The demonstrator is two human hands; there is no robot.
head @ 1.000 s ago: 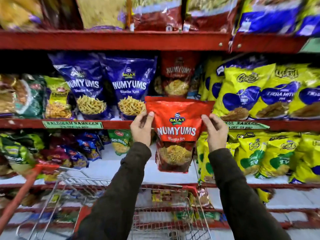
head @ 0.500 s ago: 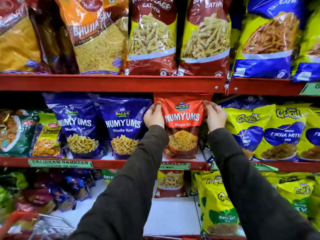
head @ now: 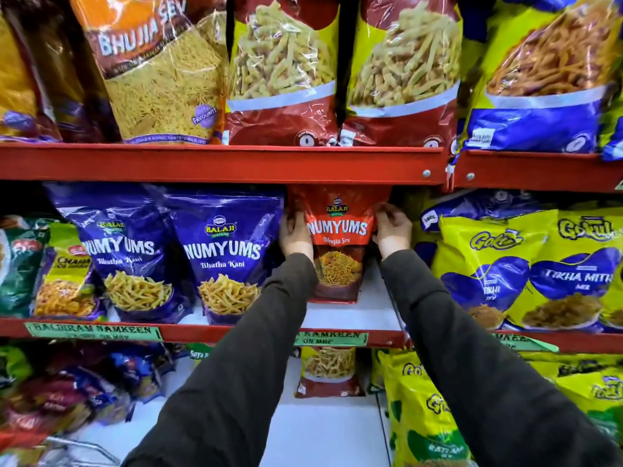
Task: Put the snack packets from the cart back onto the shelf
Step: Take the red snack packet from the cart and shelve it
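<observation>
A red Numyums Bhujia Sev packet (head: 338,244) stands upright on the white board of the middle shelf (head: 371,315), deep under the red shelf rail above. My left hand (head: 296,235) grips its left edge and my right hand (head: 391,230) grips its right edge. Two blue Numyums packets (head: 222,254) stand just to its left. Only a corner of the wire cart (head: 84,449) shows at the bottom left.
Yellow Gokul packets (head: 526,271) fill the shelf to the right. Large snack bags (head: 283,72) line the top shelf above a red rail (head: 222,163). Green price labels (head: 94,330) hang on the shelf lip. The lower shelf holds another small red packet (head: 328,372) and more yellow bags.
Both hands lifted the red packet from in front of the shelf lip up onto the middle shelf and pushed it back. The view tilted up, and the cart dropped almost out of sight.
</observation>
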